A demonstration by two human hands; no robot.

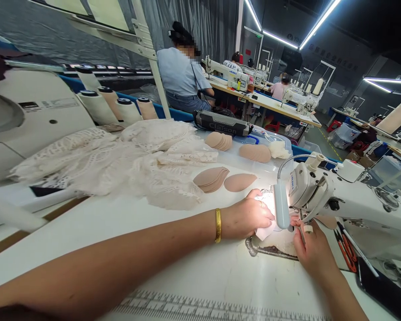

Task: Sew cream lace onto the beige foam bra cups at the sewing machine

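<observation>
My left hand (250, 216), with a gold bangle at the wrist, is closed on a piece of white fabric (266, 229) beside the sewing machine's needle area. Glare from the lamp (281, 205) washes out part of that fabric. My right hand (312, 247) is on the other side, under the head of the white sewing machine (341, 191). Its thumb and fingers come together near the presser foot, but what they hold is hidden. Beyond my left hand lie beige leaf-shaped pads, one stack (210, 179) and one by itself (239, 182).
White lace fabric (147, 165) is heaped at the left. Two beige pad stacks (254, 152) lie in a clear tray (285, 167). Orange-handled scissors (347, 249) and a black phone (384, 285) are at right. A ruler strip (220, 307) runs along the front. Co-workers sit behind.
</observation>
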